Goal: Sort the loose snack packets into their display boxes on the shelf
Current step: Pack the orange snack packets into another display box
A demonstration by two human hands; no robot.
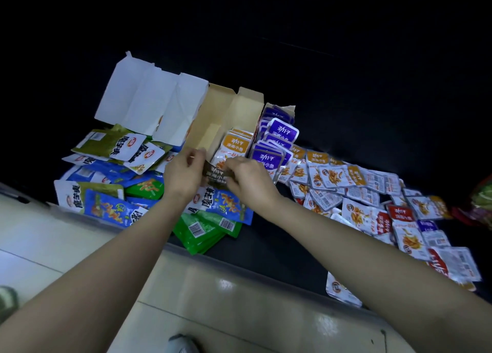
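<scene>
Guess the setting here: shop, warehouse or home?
Probably a small shop: opened display boxes with purple packets stood in rows, heaps of barcoded snack packets on a dark low shelf, tiled floor below. The left hand and right hand grip a dark packet.

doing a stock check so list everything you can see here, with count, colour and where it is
dark packet: one, black-brown, between both hands
white box: one, white, flaps open, back left
tan box: one, cardboard, right of the white box
orange packets: a few, orange and white, standing in the tan box
purple packets: a row, too overlapped to count, purple, right of the orange ones
small loose packets: many, white with orange, red or purple, spread at right
large packets: many, blue, green, olive, piled at left
shelf: one, black
floor: pale tiles, nearest the camera
left hand: grip on the dark packet's left end
right hand: grip on its right end
</scene>
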